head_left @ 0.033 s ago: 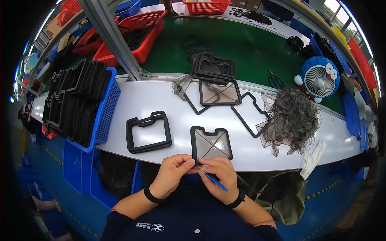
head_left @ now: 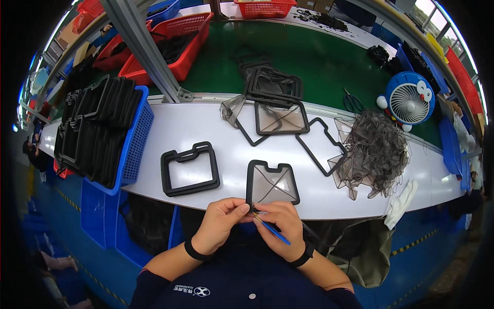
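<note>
At the bench's near edge, my left hand (head_left: 218, 226) pinches the near left corner of a black notched frame (head_left: 250, 180) between thumb and fingers. Creased, see-through grey mesh (head_left: 270, 188) spans this frame. My right hand (head_left: 284, 226) is closed around a slim blue pen-like tool (head_left: 275, 233), whose yellowish tip points to that same corner. Fingers partly cover the tip. Left of the hands, a small stack of black notched frames (head_left: 165, 175) stands on the white top. Beyond lie a mesh-covered frame (head_left: 283, 133) and a bare frame (head_left: 314, 158).
A loose heap of grey mesh pieces (head_left: 378, 154) lies at right, with a white glove (head_left: 402, 203) near the edge. Blue basket (head_left: 138, 147) at left holds many black frames. Scissors (head_left: 353, 102) and a blue fan (head_left: 410, 103) sit farther back, beside a metal post (head_left: 139, 46).
The mesh-covered frame in my hands has shifted very slightly, its far edge a little up and to the right. Both hands keep their grip.
</note>
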Action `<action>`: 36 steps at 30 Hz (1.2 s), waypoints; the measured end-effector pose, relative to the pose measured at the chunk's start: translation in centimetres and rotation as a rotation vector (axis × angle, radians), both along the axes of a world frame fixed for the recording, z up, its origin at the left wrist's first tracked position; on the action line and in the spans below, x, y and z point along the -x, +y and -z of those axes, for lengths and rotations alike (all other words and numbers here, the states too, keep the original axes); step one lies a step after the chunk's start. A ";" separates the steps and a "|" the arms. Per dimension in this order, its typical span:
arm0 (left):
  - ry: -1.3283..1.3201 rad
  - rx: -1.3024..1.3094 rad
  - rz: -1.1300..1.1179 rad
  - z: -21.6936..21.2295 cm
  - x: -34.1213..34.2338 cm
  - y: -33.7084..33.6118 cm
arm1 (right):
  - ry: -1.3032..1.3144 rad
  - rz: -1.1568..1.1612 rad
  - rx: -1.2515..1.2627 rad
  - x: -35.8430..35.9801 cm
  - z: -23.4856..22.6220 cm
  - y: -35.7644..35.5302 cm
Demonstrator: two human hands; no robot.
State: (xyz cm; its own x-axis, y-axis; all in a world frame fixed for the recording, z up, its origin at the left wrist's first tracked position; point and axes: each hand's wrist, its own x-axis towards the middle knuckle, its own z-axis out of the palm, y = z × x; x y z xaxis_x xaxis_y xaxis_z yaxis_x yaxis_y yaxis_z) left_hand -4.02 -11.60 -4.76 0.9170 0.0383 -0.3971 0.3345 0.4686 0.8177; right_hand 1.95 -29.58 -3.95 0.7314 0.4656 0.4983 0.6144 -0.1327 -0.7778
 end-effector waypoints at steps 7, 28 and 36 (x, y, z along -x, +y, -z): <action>0.015 0.015 -0.012 0.3 0.3 0.1 | 0.028 0.019 0.002 0.2 0.5 0.2; 0.138 -0.035 -0.207 2.4 3.8 1.7 | -0.111 0.973 0.237 -18.9 2.6 -19.1; -0.255 -0.340 -0.226 -0.2 4.2 1.8 | -0.141 1.130 0.449 -20.4 -0.9 -21.7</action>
State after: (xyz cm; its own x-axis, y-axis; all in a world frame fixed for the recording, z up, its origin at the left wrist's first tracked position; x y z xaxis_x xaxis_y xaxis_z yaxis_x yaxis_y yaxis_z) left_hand -8.20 -9.85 -4.57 0.9372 0.3366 -0.0911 0.0239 0.1985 0.9798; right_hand 22.37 -51.25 -3.00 0.7884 -0.2453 0.5641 0.0550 -0.8853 -0.4618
